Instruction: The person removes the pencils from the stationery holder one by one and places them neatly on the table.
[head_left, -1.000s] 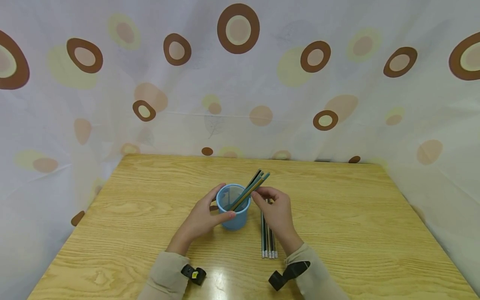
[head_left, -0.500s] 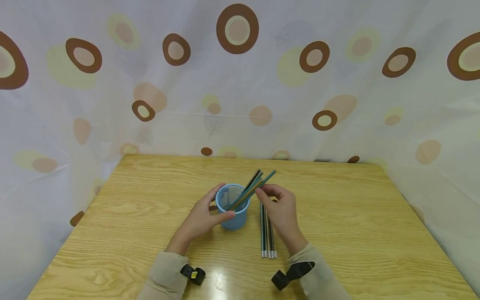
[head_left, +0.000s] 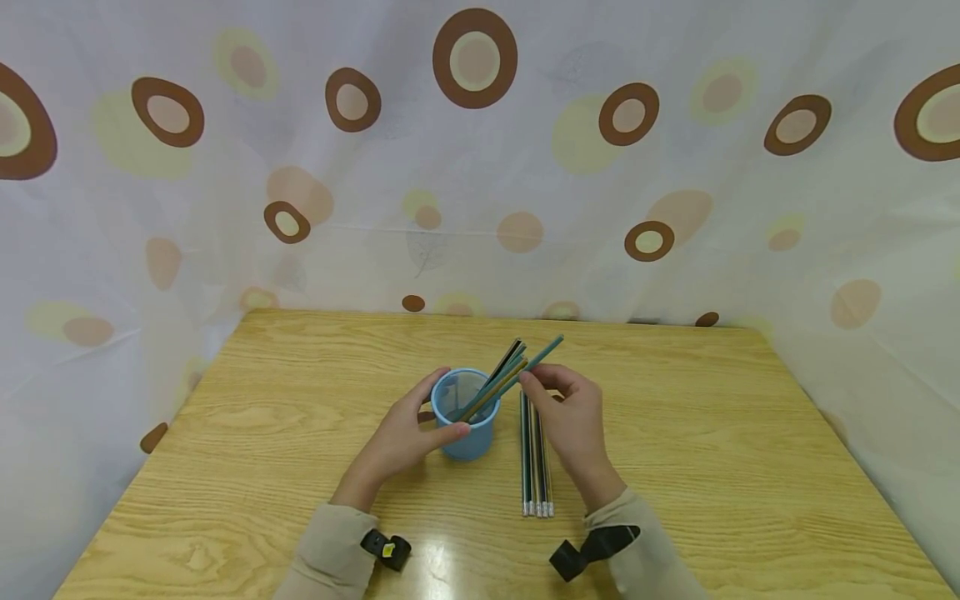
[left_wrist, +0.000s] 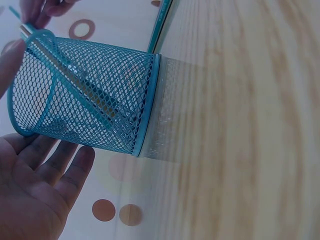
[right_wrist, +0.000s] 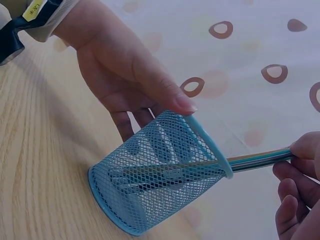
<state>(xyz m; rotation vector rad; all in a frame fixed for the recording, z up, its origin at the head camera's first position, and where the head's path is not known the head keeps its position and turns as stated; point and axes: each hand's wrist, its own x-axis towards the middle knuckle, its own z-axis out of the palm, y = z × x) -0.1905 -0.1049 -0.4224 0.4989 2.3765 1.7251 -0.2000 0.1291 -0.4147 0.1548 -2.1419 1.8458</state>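
A light blue mesh pencil cup (head_left: 468,443) stands on the wooden table, its wire wall (left_wrist: 95,85) plain in the left wrist view. My left hand (head_left: 405,435) holds it from the left, thumb at the near rim and fingers round the far side. Several pencils (right_wrist: 195,169) stand in the cup, leaning right over the rim. My right hand (head_left: 573,417) pinches a teal pencil (head_left: 550,347) between thumb and fingers to the right of the cup. Its upper end sticks out past the others; its lower end is hidden among them.
Just right of the cup, several dark and gold-striped pencils (head_left: 536,471) lie side by side on the table (head_left: 712,467), silver ends toward me. My right hand hides their far ends. A white patterned curtain (head_left: 375,183) hangs behind the table.
My right hand has moved right and slightly away from me, sliding the teal pencil up and out past the others. The left hand and cup have stayed in place.
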